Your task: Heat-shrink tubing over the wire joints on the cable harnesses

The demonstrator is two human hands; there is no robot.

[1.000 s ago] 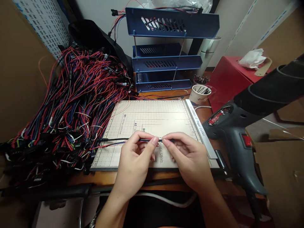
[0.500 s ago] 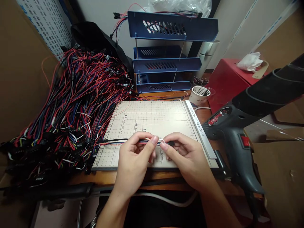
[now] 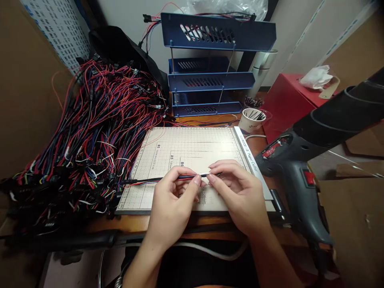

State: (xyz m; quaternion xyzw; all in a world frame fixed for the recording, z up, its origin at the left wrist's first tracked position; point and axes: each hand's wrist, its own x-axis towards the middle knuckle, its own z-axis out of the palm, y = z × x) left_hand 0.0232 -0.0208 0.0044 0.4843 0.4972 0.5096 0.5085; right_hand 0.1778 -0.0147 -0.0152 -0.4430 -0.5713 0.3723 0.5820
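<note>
My left hand (image 3: 174,196) pinches a thin bundle of black, red and blue wires (image 3: 147,181) between thumb and forefinger. The bundle runs left toward a big heap of wire harnesses (image 3: 111,116). Close beside it, the thumb and fingers of my right hand (image 3: 240,192) are closed on the other end of the same bundle. A short white piece (image 3: 205,173) shows on the wires in the gap between my fingertips; whether it is a wire or a sleeve I cannot tell. Both hands are above the gridded paper cutter board (image 3: 207,140).
A heat gun (image 3: 300,172) stands at the right, beside a red box (image 3: 288,94). At the back are blue tiered trays (image 3: 210,82) and a paper cup (image 3: 252,120) of thin black pieces. A dark rod-like handle (image 3: 90,241) and a white cable (image 3: 210,252) lie along the front edge.
My right hand has shifted slightly right, and its fingers have lifted a little. The white piece, looped before, now lies straight along the wires. The dark end near my right fingers is now mostly covered.
</note>
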